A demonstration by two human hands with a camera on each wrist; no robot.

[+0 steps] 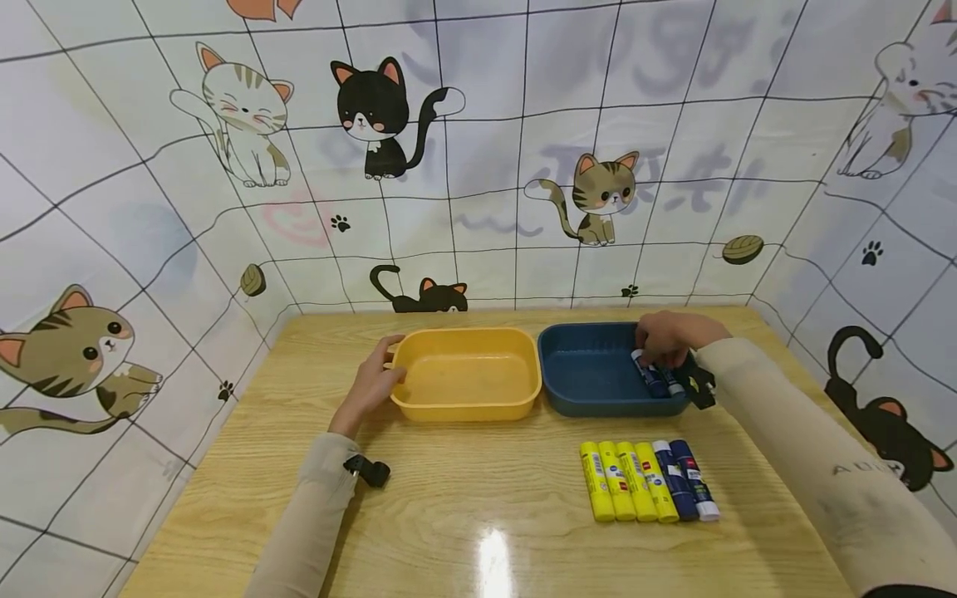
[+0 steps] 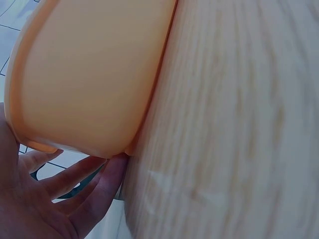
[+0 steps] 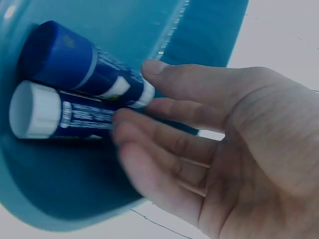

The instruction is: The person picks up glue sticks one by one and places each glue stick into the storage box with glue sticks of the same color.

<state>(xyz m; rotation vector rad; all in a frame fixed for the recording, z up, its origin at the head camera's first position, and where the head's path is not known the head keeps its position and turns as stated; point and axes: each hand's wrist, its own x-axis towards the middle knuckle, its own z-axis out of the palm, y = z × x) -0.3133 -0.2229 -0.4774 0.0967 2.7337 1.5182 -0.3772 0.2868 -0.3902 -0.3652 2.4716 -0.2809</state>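
Note:
My left hand holds the left end of a yellow plastic bin, thumb over the rim and fingers against its outer wall. In the left wrist view, the fingers touch the bin's outer wall. My right hand reaches into the right end of a dark blue bin. Two navy glue sticks lie there side by side. Thumb and index finger pinch the white end of one glue stick. The other glue stick, its white cap outward, lies beside it, close to the remaining fingertips.
In front of the blue bin, several yellow glue sticks lie in a row with two navy glue sticks at its right end. Both bins stand side by side on a wooden table. A cat-patterned sheet surrounds its back and sides.

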